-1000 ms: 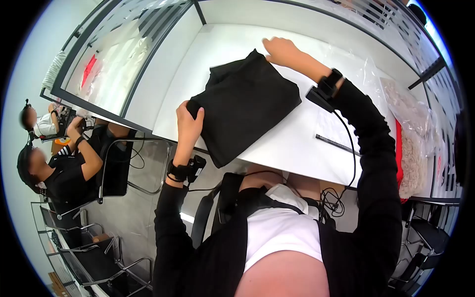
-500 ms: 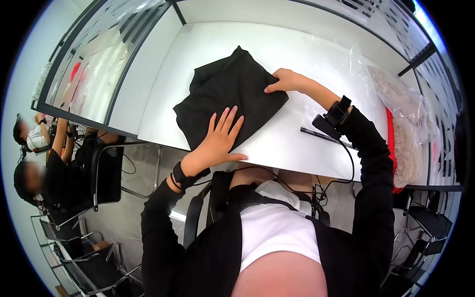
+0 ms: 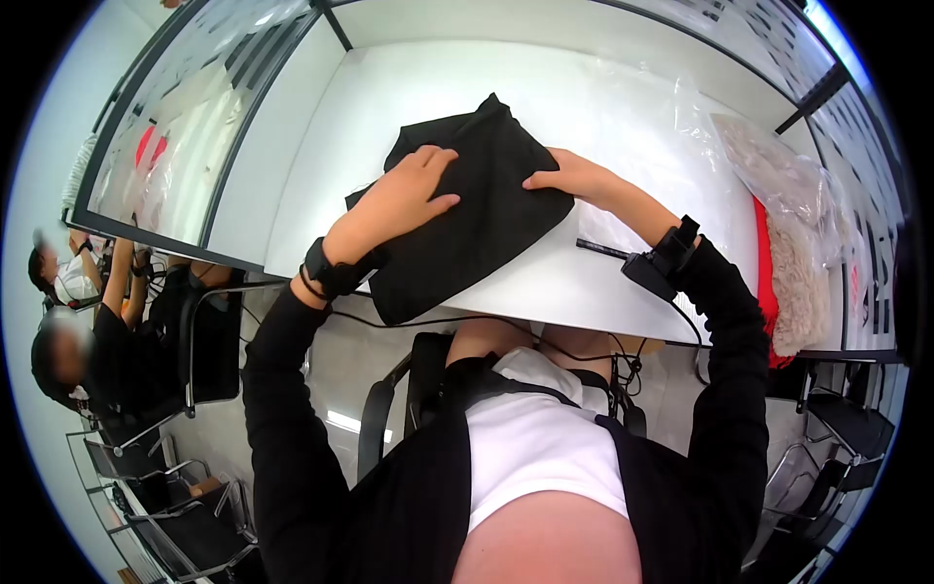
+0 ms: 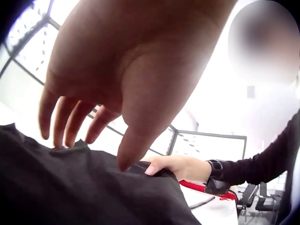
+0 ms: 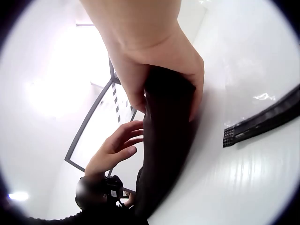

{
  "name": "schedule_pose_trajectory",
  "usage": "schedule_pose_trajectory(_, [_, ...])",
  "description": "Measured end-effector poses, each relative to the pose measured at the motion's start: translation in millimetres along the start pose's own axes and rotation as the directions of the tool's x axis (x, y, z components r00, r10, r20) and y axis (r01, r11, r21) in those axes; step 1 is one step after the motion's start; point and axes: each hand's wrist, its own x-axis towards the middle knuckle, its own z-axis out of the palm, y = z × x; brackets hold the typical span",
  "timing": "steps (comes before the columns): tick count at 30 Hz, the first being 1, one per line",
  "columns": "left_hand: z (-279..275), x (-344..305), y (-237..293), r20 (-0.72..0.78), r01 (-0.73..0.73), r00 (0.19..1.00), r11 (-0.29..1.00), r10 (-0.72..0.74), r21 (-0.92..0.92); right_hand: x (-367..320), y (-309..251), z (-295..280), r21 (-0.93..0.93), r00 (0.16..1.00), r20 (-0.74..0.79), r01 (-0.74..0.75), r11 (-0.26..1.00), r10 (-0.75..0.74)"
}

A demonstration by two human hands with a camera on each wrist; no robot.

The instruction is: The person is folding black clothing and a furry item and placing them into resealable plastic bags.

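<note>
A folded black cloth (image 3: 467,224) lies on the white table (image 3: 545,282), its near corner reaching the front edge. The left hand (image 3: 397,200) is over the cloth's left part, fingers spread and slightly bent; in the left wrist view this hand (image 4: 122,70) has its fingertips down at the black fabric (image 4: 84,187), holding no fold. At the cloth's right edge the right hand (image 3: 589,185) grips it, thumb on top. The right wrist view shows the right hand (image 5: 159,61) with thumb and fingers on either side of the thick folded cloth (image 5: 166,136).
A black strip (image 3: 601,248) lies right of the cloth. Clear plastic (image 3: 696,127), a bagged beige fluffy item (image 3: 798,282) and a red item (image 3: 765,263) are at the table's right. White partitions (image 3: 302,146) border the table. Another person (image 3: 117,360) sits at the left.
The right hand came down from above the cloth to its right edge and took hold. The left hand let go of the left corner, lay flat on the cloth, then moved up and left across it.
</note>
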Motion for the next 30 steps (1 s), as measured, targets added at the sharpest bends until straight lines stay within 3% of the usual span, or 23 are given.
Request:
schedule_pose_trajectory(1, [-1, 3, 7, 0.045, -0.011, 0.999, 0.997, 0.007, 0.081, -2, 1, 2, 0.012, 0.998, -0.007, 0.056, 0.998, -0.056])
schedule_pose_trajectory(5, [13, -5, 24, 0.234, 0.110, 0.964, 0.990, -0.128, 0.088, 2, 8, -1, 0.163, 0.984, -0.035, -0.167, 0.972, 0.175])
schedule_pose_trajectory(10, [36, -7, 10, 0.011, 0.127, 0.992, 0.976, -0.127, -0.176, 11, 4, -7, 0.099, 1.000, -0.020, -0.009, 0.995, 0.011])
schedule_pose_trajectory(11, [33, 1, 6, -0.115, 0.028, 0.992, 0.992, -0.042, -0.124, 11, -3, -8, 0.041, 0.999, 0.010, 0.032, 0.999, -0.032])
schedule_pose_trajectory(13, [11, 26, 5, -0.303, -0.024, 0.951, 0.990, 0.065, 0.140, 3, -25, -6, -0.105, 0.998, 0.023, 0.063, 0.992, -0.061])
schedule_pose_trajectory(15, [-22, 58, 2, -0.142, -0.284, 0.925, 0.888, 0.353, 0.363, -2, -39, -3, -0.282, 0.992, 0.063, 0.123, 0.951, -0.109])
schedule_pose_trajectory(17, [-40, 85, 5, 0.186, -0.492, 0.870, 0.824, 0.456, 0.281, -10, -52, 0, -0.458, 0.983, 0.094, 0.185, 0.870, -0.160])
schedule_pose_trajectory(18, [-42, 94, 7, 0.224, -0.558, 0.825, 0.811, 0.519, 0.176, -15, -58, 2, -0.545, 0.976, 0.107, 0.216, 0.810, -0.188])
schedule_pose_trajectory(19, [-45, 102, 11, 0.362, -0.490, 0.829, 0.865, 0.426, 0.104, -20, -64, 2, -0.625, 0.969, 0.123, 0.242, 0.742, -0.213])
schedule_pose_trajectory(20, [-49, 110, 15, 0.498, -0.406, 0.801, 0.913, 0.332, 0.044, -22, -73, -1, -0.622, 0.964, 0.212, 0.261, 0.739, -0.162])
schedule_pose_trajectory(21, [-55, 115, 19, 0.627, -0.308, 0.741, 0.951, 0.240, 0.000, -22, -74, -6, -0.576, 0.940, 0.259, 0.335, 0.745, -0.223])
schedule_pose_trajectory(22, [-65, 118, 22, 0.669, -0.232, 0.724, 0.973, 0.168, 0.007, -22, -81, -11, -0.601, 0.937, 0.266, 0.344, 0.721, -0.226])
schedule_pose_trajectory(23, [-70, 122, 16, 0.608, -0.292, 0.777, 0.949, 0.164, 0.117, -21, -91, -18, -0.625, 0.935, 0.273, 0.353, 0.696, -0.228])
schedule_pose_trajectory(24, [-75, 126, 1, 0.420, -0.427, 0.841, 0.895, 0.341, 0.129, -15, -103, -30, -0.694, 0.940, 0.239, 0.340, 0.634, -0.242])
schedule_pose_trajectory(25, [-78, 126, -10, 0.212, -0.541, 0.837, 0.824, 0.505, 0.171, -12, -116, -39, -0.758, 0.943, 0.209, 0.324, 0.566, -0.260])
schedule_pose_trajectory(27, [-118, 119, 23, 0.113, -0.140, 0.988, 0.907, 0.103, 0.396, -26, -153, -44, -0.803, 0.926, 0.003, 0.227, 0.551, -0.377])
schedule_pose_trajectory(28, [-143, 107, 31, -0.123, -0.240, 0.935, 0.850, 0.332, 0.470, -55, -184, -35, -0.897, 0.825, -0.005, 0.246, 0.368, -0.565])
schedule_pose_trajectory(29, [-161, 93, 35, -0.326, -0.304, 0.774, 0.770, 0.543, 0.561, -77, -204, -24, -0.960, 0.689, 0.024, 0.218, 0.175, -0.724])
schedule_pose_trajectory(30, [-164, 84, 39, -0.389, -0.241, 0.719, 0.731, 0.576, 0.638, -72, -201, -22, -0.944, 0.626, -0.037, 0.235, 0.233, -0.779])
